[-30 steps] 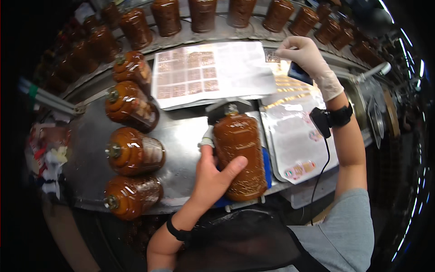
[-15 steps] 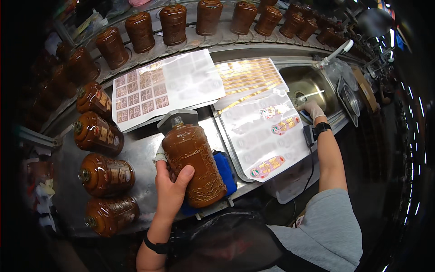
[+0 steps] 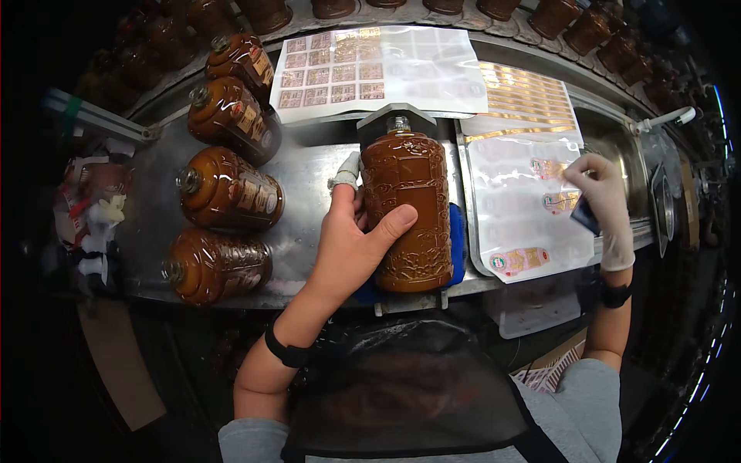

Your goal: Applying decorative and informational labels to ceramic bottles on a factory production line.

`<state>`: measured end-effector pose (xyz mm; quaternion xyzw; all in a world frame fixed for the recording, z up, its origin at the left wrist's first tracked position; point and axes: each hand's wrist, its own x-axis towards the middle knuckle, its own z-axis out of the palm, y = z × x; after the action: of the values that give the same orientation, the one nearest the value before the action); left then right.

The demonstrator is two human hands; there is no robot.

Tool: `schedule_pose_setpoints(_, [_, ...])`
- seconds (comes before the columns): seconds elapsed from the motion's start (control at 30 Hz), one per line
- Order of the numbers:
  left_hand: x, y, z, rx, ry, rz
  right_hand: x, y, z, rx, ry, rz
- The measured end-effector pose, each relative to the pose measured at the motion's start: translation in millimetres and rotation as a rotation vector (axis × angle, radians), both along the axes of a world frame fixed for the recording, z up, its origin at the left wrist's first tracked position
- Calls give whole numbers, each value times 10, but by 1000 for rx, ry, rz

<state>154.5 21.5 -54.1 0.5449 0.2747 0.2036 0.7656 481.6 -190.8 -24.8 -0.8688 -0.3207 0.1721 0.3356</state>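
Note:
A brown embossed glass bottle [image 3: 413, 185] lies on its side with its clear neck pointing away, and my left hand [image 3: 347, 243] grips it from the left. The thumb rests across its top face; a white covering wraps one fingertip. My gloved right hand [image 3: 607, 201] hovers over the right part of a glossy label sheet [image 3: 502, 224], thumb and finger pinched at the end of the upper pink-and-gold label [image 3: 548, 168]. Whether that label is in the pinch is hidden. Two more labels, a middle one [image 3: 559, 202] and a lower one [image 3: 519, 261], lie on the sheet.
Several labelled brown bottles [image 3: 231, 189] lie along the left of the metal bench. A sheet of square labels [image 3: 332, 69] and gold strips [image 3: 529, 96] lie behind. Blue cloth [image 3: 457, 243] shows under the bottle. A sink [image 3: 633, 147] with a white tap [image 3: 668, 118] is at right.
My right hand has come from the sink back over the label sheet. The view has turned, and the bottle in my left hand now appears straighter.

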Motion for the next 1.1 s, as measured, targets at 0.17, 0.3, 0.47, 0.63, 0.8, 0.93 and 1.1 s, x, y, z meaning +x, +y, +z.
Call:
schedule_pose_setpoints(0.17, [-140,70,-91,-34,-53,-25,-1274,548,420,184,497,284])
schedule_pose_setpoints(0.3, [-145,69,-100,-10,-87,-32,-1621,893,534,132,613,370])
schedule_pose_setpoints(0.47, [-104,32,30,-78,-79,25,-1648,1012,316,199,338,313])
schedule_pose_setpoints(0.63, [-39,-59,144,19,-50,92,-1663,1050,305,170,385,244])
schedule_pose_setpoints(0.8, [4,-76,110,-58,-74,147,-1677,1067,299,181,363,216])
schedule_pose_setpoints(0.93, [-22,-58,89,-79,-70,141,-1674,1036,271,137,522,162])
schedule_pose_setpoints(1.1, [-86,-47,-9,-105,-81,110,-1724,971,17,370,650,1])
